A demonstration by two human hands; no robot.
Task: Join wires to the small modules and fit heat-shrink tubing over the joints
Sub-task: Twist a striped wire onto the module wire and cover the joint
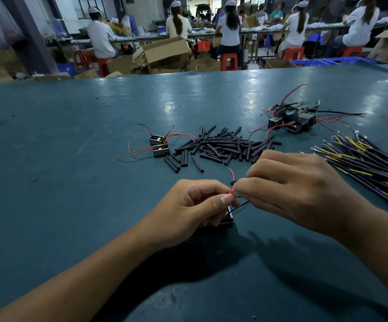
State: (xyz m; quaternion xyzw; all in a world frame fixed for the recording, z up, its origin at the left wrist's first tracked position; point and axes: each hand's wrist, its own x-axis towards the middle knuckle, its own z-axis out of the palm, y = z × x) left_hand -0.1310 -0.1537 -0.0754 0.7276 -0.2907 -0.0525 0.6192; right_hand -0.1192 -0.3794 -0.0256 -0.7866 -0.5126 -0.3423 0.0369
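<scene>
Left hand (189,205) and right hand (297,189) both pinching red wire (232,174) above black module (220,223).

My left hand (193,203) sits near and centre, fingers curled, thumb and forefinger pinched together. My right hand (297,189) comes in from the right, knuckles up, its fingertips meeting the left's. Both forearms are bare and angle inward.

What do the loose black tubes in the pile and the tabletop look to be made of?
Tubes: matte black, likely soft plastic; several lie flattened or slightly bent. Tabletop: smooth teal sheet, perhaps rubber or vinyl; a soft sheen reflects the ceiling lights and it shows scuffs. Neither is certain from looks alone.
</scene>
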